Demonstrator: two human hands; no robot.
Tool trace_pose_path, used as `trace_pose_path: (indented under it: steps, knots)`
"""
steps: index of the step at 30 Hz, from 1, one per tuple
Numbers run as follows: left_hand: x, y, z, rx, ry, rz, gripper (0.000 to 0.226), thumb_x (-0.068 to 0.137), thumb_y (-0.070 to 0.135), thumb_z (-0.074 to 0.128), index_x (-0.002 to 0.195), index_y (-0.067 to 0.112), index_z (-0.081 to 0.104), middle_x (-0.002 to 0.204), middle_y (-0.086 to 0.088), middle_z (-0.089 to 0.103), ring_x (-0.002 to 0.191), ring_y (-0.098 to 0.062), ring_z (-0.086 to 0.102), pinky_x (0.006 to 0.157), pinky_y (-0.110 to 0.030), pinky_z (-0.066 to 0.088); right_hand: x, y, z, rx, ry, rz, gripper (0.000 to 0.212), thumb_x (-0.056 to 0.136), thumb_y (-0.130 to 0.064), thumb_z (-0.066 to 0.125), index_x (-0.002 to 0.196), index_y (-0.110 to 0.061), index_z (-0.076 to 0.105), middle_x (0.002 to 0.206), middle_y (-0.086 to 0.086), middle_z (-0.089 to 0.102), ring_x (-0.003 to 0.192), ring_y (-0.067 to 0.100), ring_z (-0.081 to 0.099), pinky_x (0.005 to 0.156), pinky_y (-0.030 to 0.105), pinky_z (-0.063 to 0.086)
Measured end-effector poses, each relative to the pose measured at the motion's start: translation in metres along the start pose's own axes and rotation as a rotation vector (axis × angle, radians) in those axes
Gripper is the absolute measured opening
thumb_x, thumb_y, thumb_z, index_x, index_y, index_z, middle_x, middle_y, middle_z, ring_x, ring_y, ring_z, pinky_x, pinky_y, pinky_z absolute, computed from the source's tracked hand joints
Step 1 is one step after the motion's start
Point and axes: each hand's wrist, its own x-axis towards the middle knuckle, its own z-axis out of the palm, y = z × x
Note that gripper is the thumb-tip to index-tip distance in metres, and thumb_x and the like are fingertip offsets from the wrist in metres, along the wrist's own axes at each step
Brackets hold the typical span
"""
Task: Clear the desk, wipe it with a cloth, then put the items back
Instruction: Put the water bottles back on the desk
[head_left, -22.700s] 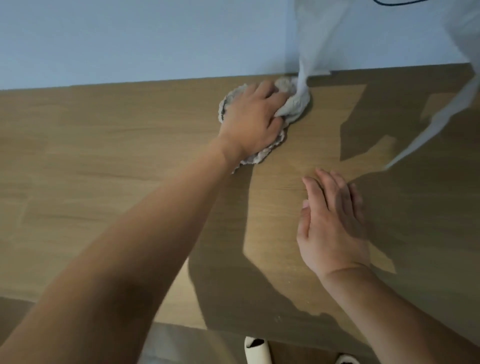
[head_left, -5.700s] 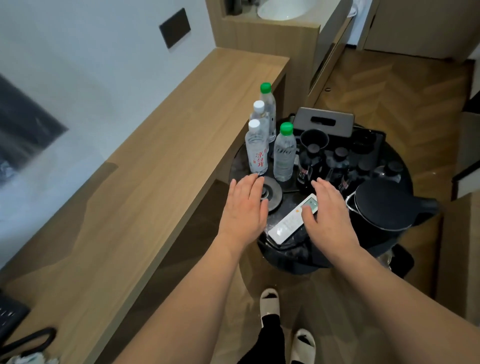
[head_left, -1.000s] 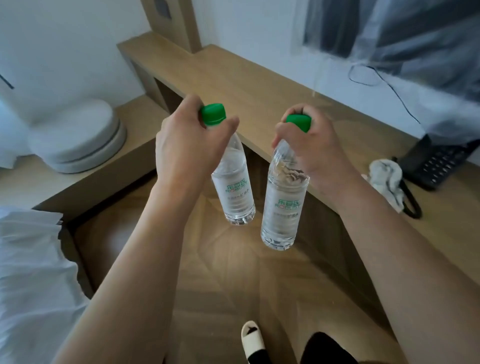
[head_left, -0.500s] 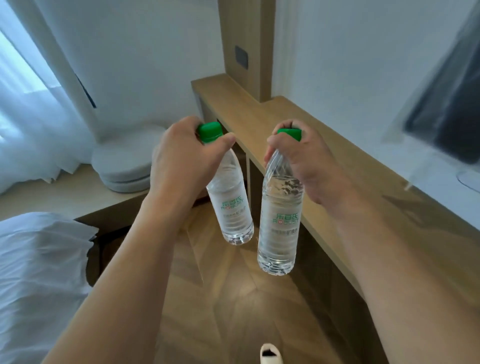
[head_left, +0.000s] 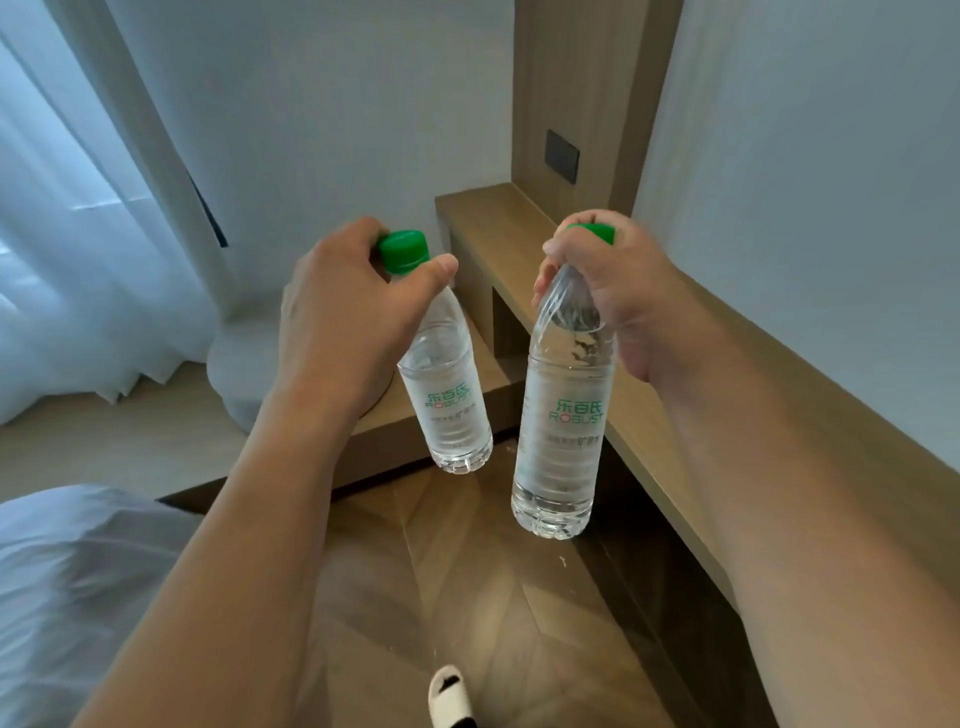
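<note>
Wooden desk (head_left: 691, 332) beside 2 held bottles (head_left: 563, 415)

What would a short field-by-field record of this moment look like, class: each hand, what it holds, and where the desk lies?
left hand: left hand grips the left bottle at its neck
right hand: right hand grips the right bottle at its neck
caps: both green
bottles: clear, upright, hanging above the floor, apart from each other
desk: wooden desk along the wall, to the right of the bottles
placed yet: no
</note>
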Motion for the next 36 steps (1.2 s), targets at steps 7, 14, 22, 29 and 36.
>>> trace_pose_path:
  steps: [7, 14, 22, 29, 36]
  knots:
    - [0.115, -0.056, 0.003, -0.020, -0.009, 0.041, 0.036, 0.085, 0.056, 0.070, 0.093, 0.022, 0.061, 0.074, 0.011, 0.055, 0.068, -0.006, 0.051, 0.058, -0.026, 0.035, 0.101, -0.001, 0.058, -0.011, 0.099, 0.032, 0.005, 0.091, -0.017, 0.059, 0.096, -0.017, 0.059, 0.067, 0.000, 0.068, 0.068, 0.018, 0.067, 0.074, 0.041, 0.059]
    - [0.214, -0.114, 0.034, -0.097, -0.044, -0.033, 0.038, 0.084, 0.055, 0.072, 0.100, 0.021, 0.065, 0.081, 0.007, 0.060, 0.076, -0.012, 0.059, 0.062, -0.028, 0.042, 0.210, 0.007, 0.096, -0.002, 0.160, 0.093, 0.009, 0.091, -0.018, 0.058, 0.100, -0.018, 0.060, 0.064, -0.003, 0.068, 0.064, 0.013, 0.067, 0.066, 0.035, 0.058]
    - [0.350, -0.166, 0.083, -0.090, -0.046, -0.068, 0.035, 0.082, 0.052, 0.075, 0.099, 0.023, 0.065, 0.083, 0.006, 0.064, 0.077, -0.014, 0.061, 0.066, -0.031, 0.047, 0.372, 0.026, 0.127, 0.022, 0.220, 0.150, 0.009, 0.088, -0.014, 0.057, 0.096, -0.018, 0.059, 0.065, 0.004, 0.067, 0.072, 0.025, 0.065, 0.081, 0.047, 0.058]
    - [0.454, -0.204, 0.130, -0.135, -0.089, -0.072, 0.031, 0.080, 0.051, 0.076, 0.095, 0.025, 0.066, 0.083, 0.005, 0.066, 0.078, -0.016, 0.063, 0.072, -0.036, 0.051, 0.478, 0.042, 0.135, 0.057, 0.281, 0.206, 0.010, 0.082, -0.014, 0.058, 0.092, -0.013, 0.058, 0.064, 0.007, 0.065, 0.067, 0.027, 0.061, 0.070, 0.045, 0.056]
    - [0.552, -0.220, 0.190, -0.207, -0.288, 0.020, 0.030, 0.081, 0.050, 0.077, 0.095, 0.026, 0.066, 0.082, 0.002, 0.066, 0.070, -0.013, 0.059, 0.070, -0.036, 0.051, 0.553, 0.057, 0.121, 0.010, 0.490, 0.197, 0.010, 0.081, -0.015, 0.058, 0.091, -0.012, 0.058, 0.059, 0.004, 0.064, 0.063, 0.024, 0.056, 0.064, 0.034, 0.049]
